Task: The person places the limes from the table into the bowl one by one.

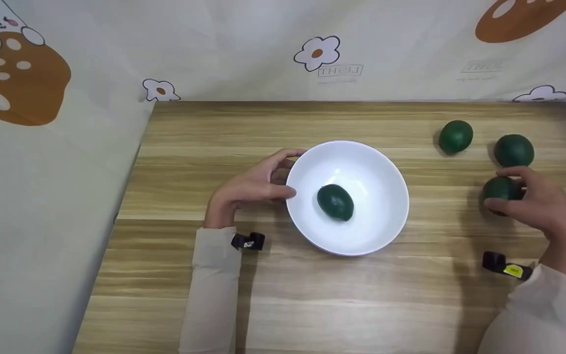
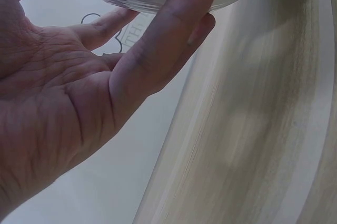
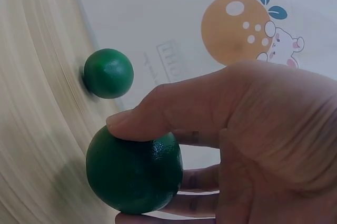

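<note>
Right fingers (image 3: 196, 204) grip green fruit (image 3: 129, 176), apparently above the table (image 1: 342, 305)

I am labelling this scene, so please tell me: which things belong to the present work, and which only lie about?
Work in hand:
white bowl, held by the left hand
bowl's green fruit
gripped green fruit, in the right hand

Lying about:
rear left green fruit
rear right green fruit
Both are unheld, but likely belong too.

White bowl (image 1: 379, 196) upright, dark-green fruit (image 1: 335, 202) inside; second fruit (image 1: 500, 189) in right grip (image 1: 543, 202); third fruit (image 1: 456, 136), fourth fruit (image 1: 515, 150) beyond.
</note>
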{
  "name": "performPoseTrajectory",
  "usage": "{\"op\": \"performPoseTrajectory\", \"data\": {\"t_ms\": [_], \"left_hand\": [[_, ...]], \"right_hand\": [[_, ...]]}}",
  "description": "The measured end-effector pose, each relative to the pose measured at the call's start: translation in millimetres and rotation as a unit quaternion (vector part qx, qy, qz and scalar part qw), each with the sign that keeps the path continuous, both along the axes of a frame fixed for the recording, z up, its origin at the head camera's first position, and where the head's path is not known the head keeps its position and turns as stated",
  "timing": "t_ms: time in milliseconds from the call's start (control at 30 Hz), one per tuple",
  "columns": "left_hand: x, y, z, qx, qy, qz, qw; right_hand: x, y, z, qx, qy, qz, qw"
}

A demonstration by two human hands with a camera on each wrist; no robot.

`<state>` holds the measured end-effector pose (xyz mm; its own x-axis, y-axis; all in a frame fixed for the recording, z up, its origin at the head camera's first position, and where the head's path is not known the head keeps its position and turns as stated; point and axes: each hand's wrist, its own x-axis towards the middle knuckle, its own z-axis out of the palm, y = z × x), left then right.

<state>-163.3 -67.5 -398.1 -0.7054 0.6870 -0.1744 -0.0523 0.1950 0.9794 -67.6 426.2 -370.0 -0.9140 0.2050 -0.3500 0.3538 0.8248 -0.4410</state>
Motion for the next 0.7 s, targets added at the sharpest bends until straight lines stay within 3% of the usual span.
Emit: {"op": "performPoseTrajectory", "data": {"t_ms": [367, 700], "left_hand": [[-0.1, -0.1, 0.6, -0.002, 0.005, -0.001, 1.0000], [0.0, 0.8, -0.3, 0.001, 0.012, 0.000, 0.9999]], "right_hand": [[-3.6, -0.3, -3.1, -0.042, -0.007, 0.027, 0.9987], [-5.6, -7.2, 0.7, -0.041, -0.008, 0.048, 0.9979]]}}
